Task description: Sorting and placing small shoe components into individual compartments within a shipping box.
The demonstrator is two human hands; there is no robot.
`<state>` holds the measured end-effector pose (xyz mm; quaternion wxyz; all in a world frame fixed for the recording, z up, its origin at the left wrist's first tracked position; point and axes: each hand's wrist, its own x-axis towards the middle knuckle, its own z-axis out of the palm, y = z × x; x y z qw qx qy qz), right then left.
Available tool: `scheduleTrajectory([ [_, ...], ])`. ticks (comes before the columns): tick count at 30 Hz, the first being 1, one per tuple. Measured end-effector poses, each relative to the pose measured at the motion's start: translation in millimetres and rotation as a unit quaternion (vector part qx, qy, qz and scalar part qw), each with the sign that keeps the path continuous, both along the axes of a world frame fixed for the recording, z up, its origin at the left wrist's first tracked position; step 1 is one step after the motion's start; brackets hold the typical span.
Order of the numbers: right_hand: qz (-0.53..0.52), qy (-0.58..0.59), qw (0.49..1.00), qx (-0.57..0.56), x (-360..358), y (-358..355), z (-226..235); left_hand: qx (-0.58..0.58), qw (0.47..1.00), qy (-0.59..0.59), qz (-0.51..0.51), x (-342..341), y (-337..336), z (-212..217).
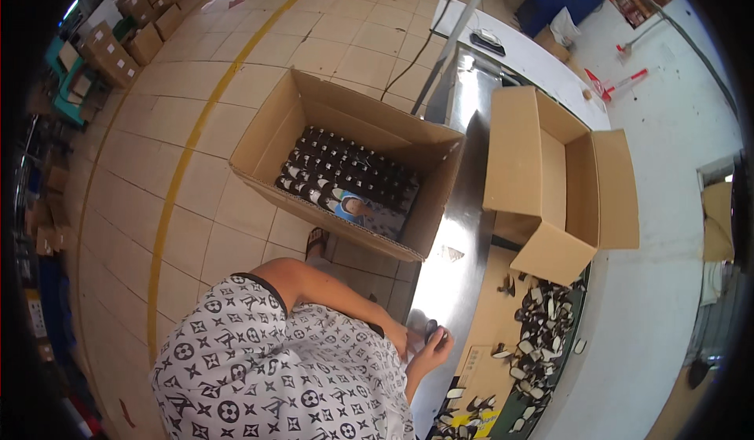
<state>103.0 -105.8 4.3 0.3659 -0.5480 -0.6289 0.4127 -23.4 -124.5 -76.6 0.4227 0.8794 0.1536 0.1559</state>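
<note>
Both my hands are close together over the near end of a shiny metal worktop (441, 283). My right hand (430, 353) is closed around a small black piece (431, 328), whose dark end sticks up past the fingers. Just left of it is my left hand (397, 336), its fingers hidden from view. Something pale shows between the two hands, too small to make out. Ahead and to the left, a large open carton (259, 145) holds rows of small black pieces with pale ends (345, 161). A blue printed picture (355, 207) lies at its near side.
To the right, a heap of black-and-white pieces (542, 326) lies on cardboard. An open, tilted carton (514, 157) stands above it. A dark device (487, 42) rests on the white far surface. Stacked cartons (110, 55) stand far left, beyond a yellow floor line (177, 181).
</note>
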Motion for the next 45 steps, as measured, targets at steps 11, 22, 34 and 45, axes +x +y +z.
scheduleTrajectory([
  [11, 0.251, -0.171, 0.947, 0.102, -103.7, 8.1, 129.1, -0.62, 0.595, -0.374, 0.35, -130.4, -63.8, 53.7],
  [22, 0.519, -0.174, 0.815, -0.191, -366.8, 20.2, 143.9, -0.353, 0.682, 0.212, 0.605, -285.2, -243.6, 68.9],
  [34, 0.716, -0.35, 0.547, 0.256, -497.5, -48.5, -122.8, -0.608, 0.223, 0.146, 0.748, -216.2, -464.2, -58.3],
  [45, 0.72, -0.351, 0.583, 0.133, -495.1, -39.3, -118.5, -0.652, 0.263, 0.022, 0.711, -101.0, -467.1, -93.7],
])
